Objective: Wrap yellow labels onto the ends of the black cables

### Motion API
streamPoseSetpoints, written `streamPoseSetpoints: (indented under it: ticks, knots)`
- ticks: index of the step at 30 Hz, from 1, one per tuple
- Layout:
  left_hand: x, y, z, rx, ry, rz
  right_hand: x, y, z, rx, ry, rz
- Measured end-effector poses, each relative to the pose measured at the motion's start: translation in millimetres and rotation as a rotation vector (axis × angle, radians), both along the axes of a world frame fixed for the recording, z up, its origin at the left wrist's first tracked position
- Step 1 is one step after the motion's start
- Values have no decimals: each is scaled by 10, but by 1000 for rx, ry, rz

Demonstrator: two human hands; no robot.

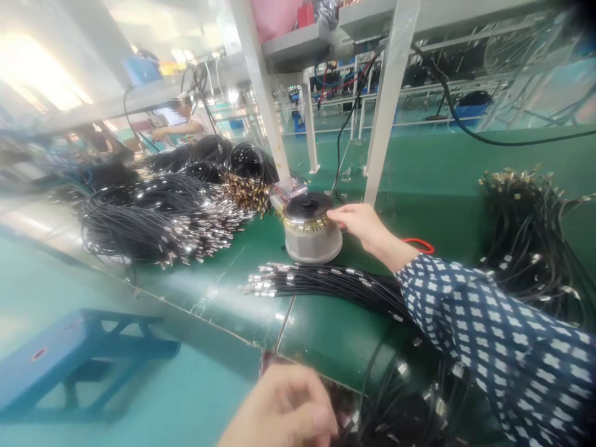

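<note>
My right hand [361,226], in a blue sleeve with white dots, reaches over the green bench. Its fingers are pressed together and the tips touch the rim of a round grey device [311,239], which has a black top and a gold ring. What the fingertips pinch, if anything, is too small to see. In front of the device lies a bundle of black cables with metal ends [321,282]. My left hand [285,411] is blurred at the bottom edge with its fingers curled, next to a heap of black cables [405,403]. Its grip is hidden.
Large coils of black cables with metal connectors [158,220] cover the bench at left, and another heap [535,230] lies at right. White frame posts [386,105] stand behind the device. A blue stool [69,360] is on the floor. Another person [179,124] works far back.
</note>
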State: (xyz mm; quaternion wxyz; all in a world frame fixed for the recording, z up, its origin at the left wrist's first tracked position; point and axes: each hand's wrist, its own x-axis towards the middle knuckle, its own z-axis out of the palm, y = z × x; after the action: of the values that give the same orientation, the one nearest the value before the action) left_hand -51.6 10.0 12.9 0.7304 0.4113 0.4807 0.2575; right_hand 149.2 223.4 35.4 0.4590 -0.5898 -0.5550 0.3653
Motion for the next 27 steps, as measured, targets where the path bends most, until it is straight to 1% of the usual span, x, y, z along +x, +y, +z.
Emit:
streamPoseSetpoints:
  ticks: [2, 5, 7, 9, 11, 14, 16, 17, 19, 22, 25, 27]
  knots:
    - [19, 18, 26, -25, -60, 90, -19, -18, 36, 40, -47, -5]
    - [48, 41, 60, 12, -102, 325, -48, -115, 112, 154, -118, -15]
    - [53, 46, 61, 58, -82, 434, -73, -248, 162, 228, -132, 6]
    - [52, 39, 45, 110, -22, 497, -95, -431, 191, 260, -120, 80]
    - [58, 18, 31, 173, 47, 565, -101, -641, 186, 216, -63, 195]
    - [99, -43, 41, 314, 204, 704, -69, -943, 134, 25, 142, 350]
    - [136, -93, 71, 395, 292, 781, -30, -1106, 95, -93, 266, 416]
    - [152, -117, 87, 415, 301, 799, -9, -1176, 80, -130, 298, 442]
    - [177, -154, 113, 415, 257, 779, 27, -1295, 60, -188, 344, 498]
    - [222, -171, 130, 364, 175, 675, 58, -1451, 48, -258, 375, 587]
    - [314, -153, 142, 268, 124, 621, 66, -1583, 32, -260, 327, 667]
    - [383, -139, 153, 227, 88, 620, 67, -1643, 12, -242, 271, 694]
